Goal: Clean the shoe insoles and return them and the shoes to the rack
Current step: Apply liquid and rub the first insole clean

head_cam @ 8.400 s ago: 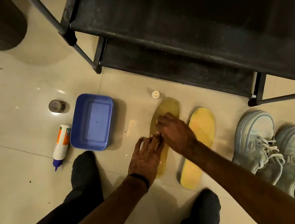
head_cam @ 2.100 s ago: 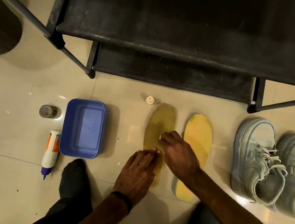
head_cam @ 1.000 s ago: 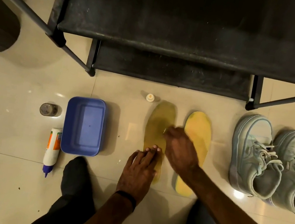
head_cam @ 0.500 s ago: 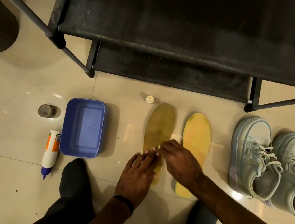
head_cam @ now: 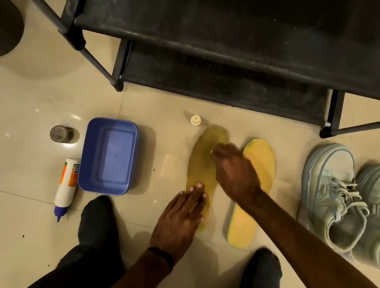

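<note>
Two yellow insoles lie side by side on the tiled floor in front of the black shoe rack (head_cam: pixel 223 38). The darker, wet-looking insole (head_cam: pixel 201 167) is on the left, the brighter insole (head_cam: pixel 261 161) on the right. My left hand (head_cam: pixel 181 218) lies flat on the heel half of the darker insole and pins it down. My right hand (head_cam: pixel 234 172) is over that insole's toe half, fingers bunched around a small pale thing that is mostly hidden. A pair of pale blue-grey sneakers (head_cam: pixel 327 187) stands to the right.
A blue plastic tub (head_cam: pixel 108 155) sits left of the insoles, with a white squeeze bottle (head_cam: pixel 66 185) lying beside it and a small round jar (head_cam: pixel 61 134) behind that. A small white cap (head_cam: pixel 195 120) lies by the insole's toe. My dark-socked feet (head_cam: pixel 96 218) flank the insoles.
My right hand has slid back and forth along the darker insole and is now up near its toe. My left hand has stayed on the heel.
</note>
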